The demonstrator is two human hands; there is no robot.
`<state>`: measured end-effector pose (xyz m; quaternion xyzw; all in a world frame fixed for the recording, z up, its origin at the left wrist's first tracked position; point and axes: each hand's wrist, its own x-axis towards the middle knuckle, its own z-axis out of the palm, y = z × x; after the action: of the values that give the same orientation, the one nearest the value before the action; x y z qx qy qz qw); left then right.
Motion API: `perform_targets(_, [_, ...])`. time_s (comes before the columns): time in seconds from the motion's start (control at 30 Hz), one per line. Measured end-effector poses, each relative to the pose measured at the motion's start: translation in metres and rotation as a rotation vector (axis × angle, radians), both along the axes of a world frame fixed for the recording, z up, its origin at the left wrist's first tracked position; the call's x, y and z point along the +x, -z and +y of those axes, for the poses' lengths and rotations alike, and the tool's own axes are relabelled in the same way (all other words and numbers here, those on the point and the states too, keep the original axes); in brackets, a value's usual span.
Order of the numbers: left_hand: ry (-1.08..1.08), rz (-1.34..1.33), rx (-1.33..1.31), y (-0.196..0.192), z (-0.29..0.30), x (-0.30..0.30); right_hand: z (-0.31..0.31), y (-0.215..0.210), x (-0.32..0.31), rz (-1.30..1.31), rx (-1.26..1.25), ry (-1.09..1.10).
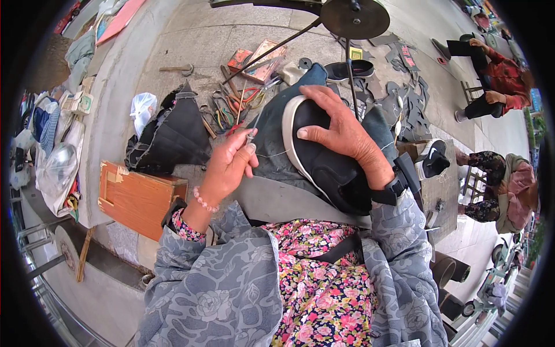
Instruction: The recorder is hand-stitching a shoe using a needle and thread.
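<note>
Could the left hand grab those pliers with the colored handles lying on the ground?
Probably yes. The pliers lie just beyond the left hand with open ground between them. But that hand's grip is pinching a needle with thread, so it would likely have to let go first.

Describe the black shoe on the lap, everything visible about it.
The black shoe is a soft-looking, fabric-like upper with a white sole edge running along its left side. It lies tilted on a dark blue cloth over the person's lap, sole edge facing the left hand. The right hand presses flat on top, thumb on the upper. The left hand pinches a needle-like tool beside the sole, and a thin thread runs to the rim. Its lower end is hidden by the right wrist.
</note>
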<state>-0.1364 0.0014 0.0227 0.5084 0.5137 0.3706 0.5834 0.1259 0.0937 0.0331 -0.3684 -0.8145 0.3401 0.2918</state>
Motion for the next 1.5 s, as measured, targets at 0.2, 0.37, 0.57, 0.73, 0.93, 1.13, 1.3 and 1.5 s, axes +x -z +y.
perform_targets(0.2, [0.063,0.160,0.224,0.005,-0.035,0.004,-0.003,0.001,-0.006,-0.060,0.011,-0.080])
perform_targets(0.37, [0.039,0.153,0.371,0.014,-0.034,0.013,0.002,0.005,0.000,-0.005,-0.042,-0.118])
perform_targets(0.57, [0.093,0.162,0.367,0.016,-0.030,0.014,0.000,0.005,0.003,-0.004,-0.048,-0.121])
perform_targets(0.73, [0.111,0.166,0.356,0.016,-0.029,0.015,0.002,0.007,0.004,0.021,-0.005,-0.131])
perform_targets(0.93, [0.113,0.158,0.373,0.018,-0.029,0.015,0.004,0.013,0.006,0.045,-0.053,-0.108])
perform_targets(1.13, [0.147,0.184,0.376,0.014,-0.028,0.014,0.008,0.012,0.007,0.239,-0.416,-0.034])
perform_targets(1.3, [0.236,0.337,0.336,-0.001,-0.022,0.004,0.023,0.009,0.003,0.035,-0.286,-0.136])
perform_targets(1.5, [0.434,0.463,0.311,-0.020,-0.004,-0.011,0.032,0.014,-0.008,0.010,-0.237,-0.190])
